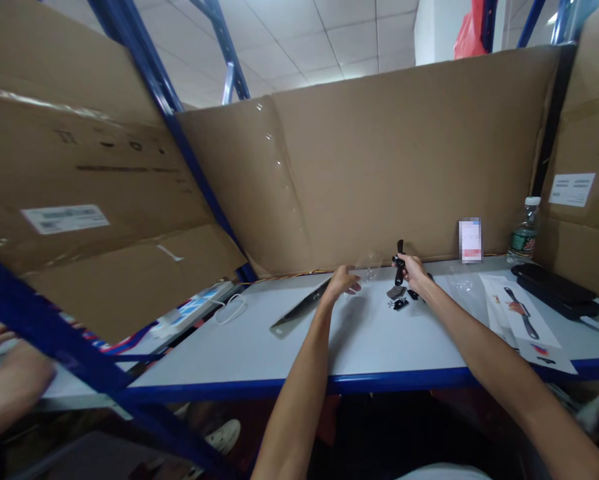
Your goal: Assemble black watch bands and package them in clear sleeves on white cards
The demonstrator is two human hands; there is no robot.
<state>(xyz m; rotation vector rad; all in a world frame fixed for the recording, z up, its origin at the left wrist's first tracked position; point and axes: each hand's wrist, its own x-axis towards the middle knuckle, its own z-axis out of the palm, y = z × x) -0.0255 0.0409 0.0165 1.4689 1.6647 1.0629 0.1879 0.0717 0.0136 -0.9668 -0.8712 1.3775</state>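
Note:
My right hand (411,268) is closed on a slim black part (400,275), held upright above the table. Below it on the white surface lie a small grey-brown block (395,292) and a black clamp-like piece (399,304). To the left, my left hand (345,280) has its fingers bent but apart, with nothing visible in them. Crumpled clear plastic (372,263) is just beyond its fingertips. Beside my left wrist, a thin dark panel (302,308) with a pale edge lies at a slant.
A phone (470,241) leans against the cardboard at the back, with a bottle (523,233) to its right. Printed sheets (524,320) and a black case (554,291) lie at the right. At left are a power strip (194,310) and another person's arm (14,387).

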